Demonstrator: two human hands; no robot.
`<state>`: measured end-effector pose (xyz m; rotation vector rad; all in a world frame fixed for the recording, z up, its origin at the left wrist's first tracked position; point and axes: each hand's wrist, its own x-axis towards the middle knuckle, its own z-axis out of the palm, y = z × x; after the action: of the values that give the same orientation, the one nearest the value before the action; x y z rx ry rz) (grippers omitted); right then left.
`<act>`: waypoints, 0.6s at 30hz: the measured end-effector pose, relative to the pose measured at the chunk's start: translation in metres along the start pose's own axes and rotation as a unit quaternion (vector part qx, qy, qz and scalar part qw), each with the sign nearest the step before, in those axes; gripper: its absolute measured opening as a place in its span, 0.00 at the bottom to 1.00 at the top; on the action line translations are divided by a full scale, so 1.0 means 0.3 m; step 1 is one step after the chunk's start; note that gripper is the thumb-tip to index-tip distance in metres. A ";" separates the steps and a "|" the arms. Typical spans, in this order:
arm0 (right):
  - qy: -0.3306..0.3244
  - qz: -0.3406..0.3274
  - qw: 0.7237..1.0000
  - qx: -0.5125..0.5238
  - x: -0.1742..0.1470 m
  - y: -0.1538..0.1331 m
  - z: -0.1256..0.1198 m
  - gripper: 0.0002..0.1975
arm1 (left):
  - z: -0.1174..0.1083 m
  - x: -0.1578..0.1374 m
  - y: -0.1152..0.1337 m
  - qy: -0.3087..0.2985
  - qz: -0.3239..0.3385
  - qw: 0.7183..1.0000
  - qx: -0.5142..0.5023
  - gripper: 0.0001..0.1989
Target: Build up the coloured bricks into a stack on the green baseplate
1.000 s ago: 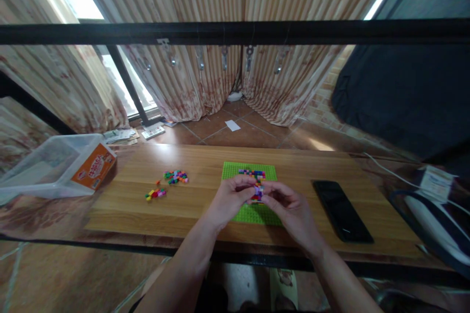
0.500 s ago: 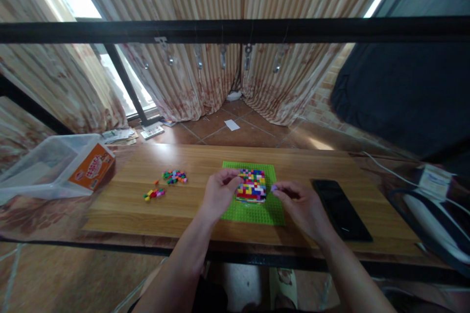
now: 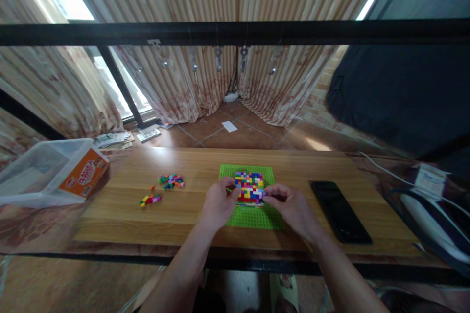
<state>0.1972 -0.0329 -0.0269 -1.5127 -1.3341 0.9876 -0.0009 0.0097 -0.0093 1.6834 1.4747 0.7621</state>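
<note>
A many-coloured block of small toy bricks (image 3: 249, 187) stands on a green studded baseplate (image 3: 253, 218) in the middle of the board. My left hand (image 3: 219, 204) is at the block's left side, its thumb and bent fingers gripping that edge. On the other side, my right hand (image 3: 292, 205) pinches a small purple brick (image 3: 263, 193) between thumb and forefinger, right against the block's right edge. The fingertips partly cover this brick, so I cannot tell whether it is attached.
Two small piles of loose bricks, one farther back (image 3: 171, 181) and one nearer (image 3: 150, 199), lie on the wooden board (image 3: 121, 220). A clear plastic box (image 3: 47, 195) with an orange label is at far left. A black phone-like slab (image 3: 341, 212) lies to the right.
My right hand has moved left with the purple brick, from a gap beside the block up to its right edge. My left hand stays at the left side.
</note>
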 end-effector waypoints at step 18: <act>-0.032 0.255 0.905 0.339 0.026 0.002 0.033 0.17 | 0.024 0.013 -0.017 -0.007 -0.042 0.994 -0.098 0.04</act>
<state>0.1889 -0.0240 -0.0308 -1.2842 -0.5108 1.6345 0.0030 0.0126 -0.0175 1.4666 1.4039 0.8198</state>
